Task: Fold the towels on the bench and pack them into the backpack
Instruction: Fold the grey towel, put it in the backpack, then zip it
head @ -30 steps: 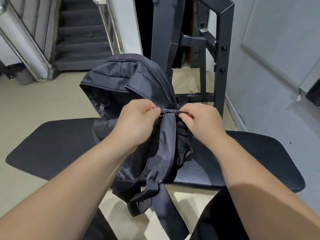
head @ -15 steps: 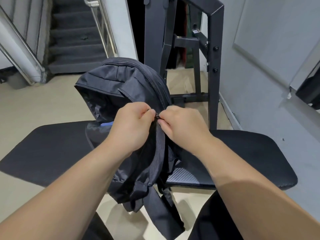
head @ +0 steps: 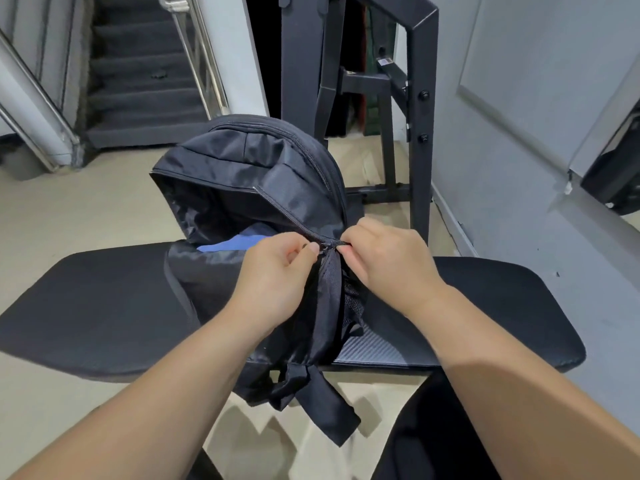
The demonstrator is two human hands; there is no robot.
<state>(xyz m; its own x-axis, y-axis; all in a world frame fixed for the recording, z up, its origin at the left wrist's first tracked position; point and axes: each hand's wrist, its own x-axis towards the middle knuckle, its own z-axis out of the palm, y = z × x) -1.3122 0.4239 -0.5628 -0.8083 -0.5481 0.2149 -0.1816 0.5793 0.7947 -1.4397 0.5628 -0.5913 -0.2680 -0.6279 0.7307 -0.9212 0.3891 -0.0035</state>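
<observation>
Backpack (head: 249,174): black, sits upright on the tabletop (head: 104,299), left of centre, main compartment gaping open toward the left. Blue towel (head: 235,242) is visible inside, low in the opening; only a strip of it shows. Zipper (head: 294,220) runs diagonally from the top of the flap down to the near-right edge of the opening, unzipped along the visible run.

Left hand (head: 277,271): fingers curled, thumb and forefinger pinching the backpack fabric right at the lower end of the zipper. Right hand (head: 388,261): also curled, fingertips pinching the zipper end from the right side. The two hands nearly touch there. Can't tell which one has the slider itself.

Shoulder strap (head: 325,407) hangs off the near edge of the tabletop, toward the floor (head: 69,209). Mesh side pocket (head: 353,299) sits under the right hand.

Far right: black steel frame (head: 420,98), against a grey wall (head: 519,98). Far left: stairs (head: 138,81) with a metal handrail (head: 197,53).
</observation>
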